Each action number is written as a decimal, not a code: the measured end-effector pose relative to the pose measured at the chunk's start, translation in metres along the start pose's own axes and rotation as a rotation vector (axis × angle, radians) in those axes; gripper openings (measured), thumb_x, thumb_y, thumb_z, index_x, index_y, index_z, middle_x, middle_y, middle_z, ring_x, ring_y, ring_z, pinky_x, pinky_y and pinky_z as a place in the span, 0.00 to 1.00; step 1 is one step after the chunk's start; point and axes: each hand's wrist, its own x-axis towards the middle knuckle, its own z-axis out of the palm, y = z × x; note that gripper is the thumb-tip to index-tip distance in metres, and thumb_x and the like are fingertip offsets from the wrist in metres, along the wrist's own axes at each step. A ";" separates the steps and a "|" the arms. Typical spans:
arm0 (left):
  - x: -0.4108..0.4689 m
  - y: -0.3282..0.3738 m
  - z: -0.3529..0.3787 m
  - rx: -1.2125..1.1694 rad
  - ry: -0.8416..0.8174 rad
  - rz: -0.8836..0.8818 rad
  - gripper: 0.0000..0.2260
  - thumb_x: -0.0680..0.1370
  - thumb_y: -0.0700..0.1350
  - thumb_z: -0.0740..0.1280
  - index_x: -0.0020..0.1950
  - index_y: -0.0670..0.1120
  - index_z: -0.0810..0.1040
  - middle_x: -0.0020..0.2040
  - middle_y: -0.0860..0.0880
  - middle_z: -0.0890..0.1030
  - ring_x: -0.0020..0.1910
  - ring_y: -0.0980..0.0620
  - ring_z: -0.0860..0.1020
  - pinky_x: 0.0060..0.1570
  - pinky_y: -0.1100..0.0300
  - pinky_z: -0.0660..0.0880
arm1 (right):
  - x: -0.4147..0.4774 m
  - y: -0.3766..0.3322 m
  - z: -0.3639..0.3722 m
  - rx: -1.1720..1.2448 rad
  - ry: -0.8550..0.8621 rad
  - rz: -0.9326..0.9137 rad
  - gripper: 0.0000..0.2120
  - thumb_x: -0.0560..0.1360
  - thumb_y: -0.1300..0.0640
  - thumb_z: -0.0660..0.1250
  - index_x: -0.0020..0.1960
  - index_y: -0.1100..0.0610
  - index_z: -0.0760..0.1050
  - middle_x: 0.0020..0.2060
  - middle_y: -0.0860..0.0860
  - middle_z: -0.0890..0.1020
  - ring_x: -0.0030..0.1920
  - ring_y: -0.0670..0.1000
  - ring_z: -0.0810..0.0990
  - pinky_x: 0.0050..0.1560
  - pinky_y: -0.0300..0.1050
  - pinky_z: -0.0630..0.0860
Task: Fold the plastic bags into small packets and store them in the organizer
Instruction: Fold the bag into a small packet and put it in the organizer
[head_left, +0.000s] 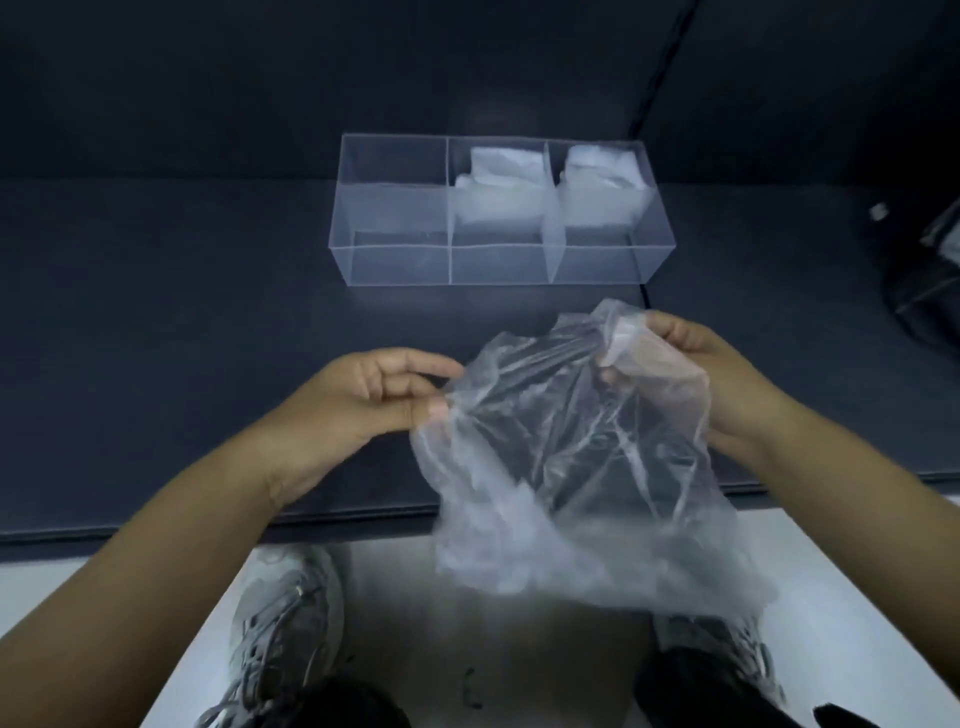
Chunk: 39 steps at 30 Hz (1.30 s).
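Two hands hold one plastic bag (571, 457) in the air over the near edge of the dark table (182, 312). Its lower half hangs past that edge, above the floor.

The left hand (374, 395) pinches the bag's left upper edge between thumb and curled fingers. The right hand (691, 364) grips the upper right corner with fingers closed on it, and film is draped over part of the palm.

The main risk is slippage. The film looks thin and slick, so a light pinch could let one edge slide free and leave the bag dangling from one side. Trapped air and the many wrinkles would probably skew any fold made in the air, giving a bulky packet that springs open. Laying the bag flat on the table first seems safer.

The bag is translucent, soft and heavily creased, with no fixed shape. The organizer (395, 265), far and central on the table, is a rigid clear box with straight walls and three compartments. White, squarish folded packets sit in the middle (496, 182) and right (602, 176) ones.
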 end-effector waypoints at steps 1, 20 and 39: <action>0.008 0.001 -0.001 -0.018 0.108 0.004 0.13 0.71 0.42 0.72 0.55 0.47 0.82 0.43 0.49 0.85 0.43 0.56 0.82 0.45 0.67 0.75 | 0.006 0.001 -0.005 0.053 0.044 0.022 0.04 0.64 0.60 0.73 0.39 0.55 0.81 0.32 0.52 0.82 0.32 0.48 0.79 0.40 0.43 0.75; 0.002 -0.008 0.011 0.520 0.069 0.051 0.14 0.68 0.66 0.66 0.45 0.58 0.80 0.41 0.59 0.83 0.41 0.62 0.80 0.42 0.69 0.73 | -0.005 -0.053 -0.069 -1.261 -0.107 0.126 0.08 0.75 0.54 0.67 0.39 0.44 0.79 0.40 0.42 0.83 0.46 0.46 0.82 0.51 0.44 0.76; 0.008 -0.008 0.022 0.089 0.071 0.036 0.09 0.73 0.49 0.68 0.43 0.44 0.84 0.42 0.48 0.85 0.41 0.56 0.82 0.43 0.68 0.75 | -0.003 -0.026 0.036 -0.323 0.337 -0.409 0.11 0.79 0.57 0.64 0.41 0.56 0.82 0.36 0.59 0.80 0.34 0.46 0.77 0.36 0.37 0.75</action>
